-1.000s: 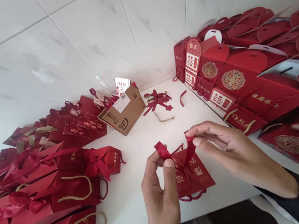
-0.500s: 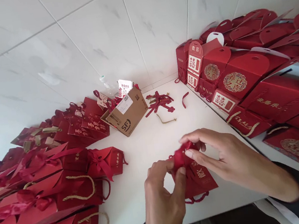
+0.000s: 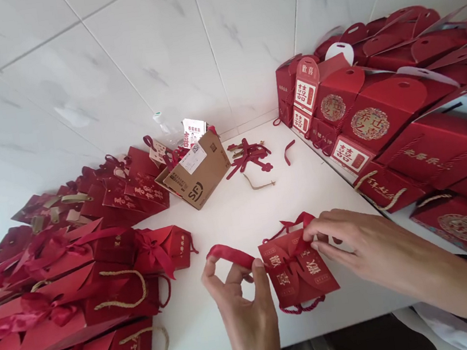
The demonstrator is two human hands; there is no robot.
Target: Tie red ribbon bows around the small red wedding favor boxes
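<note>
near the front edge of the white table [image 3: 184,321] sits a small red box [image 3: 305,288], its top flaps folded together and gold characters printed on them. a red ribbon [image 3: 230,253] crosses the middle of its top, with one end drawn out toward each hand. the left hand [image 3: 244,307] rises from the bottom edge, thumb up and fingers curled, pinching the ribbon between thumb and fingers, beside the box. the right hand [image 3: 342,241] reaches in from the right with the forearm slanting, thumb and fingertips closed on the other end above the box's far corner.

beyond, dark red strips [image 3: 251,158] lie in a heap, with a gold cord [image 3: 256,185] just in front. left of them a cardboard carton [image 3: 202,179] leans at a tilt, holding white printed cards [image 3: 193,128] and some red pieces.

to the left, larger red boxes [image 3: 103,297] stand shut, several tied with bows, their contents hidden. along the right, stacked red boxes [image 3: 370,115] have raised flaps on top; what they contain cannot be seen.
</note>
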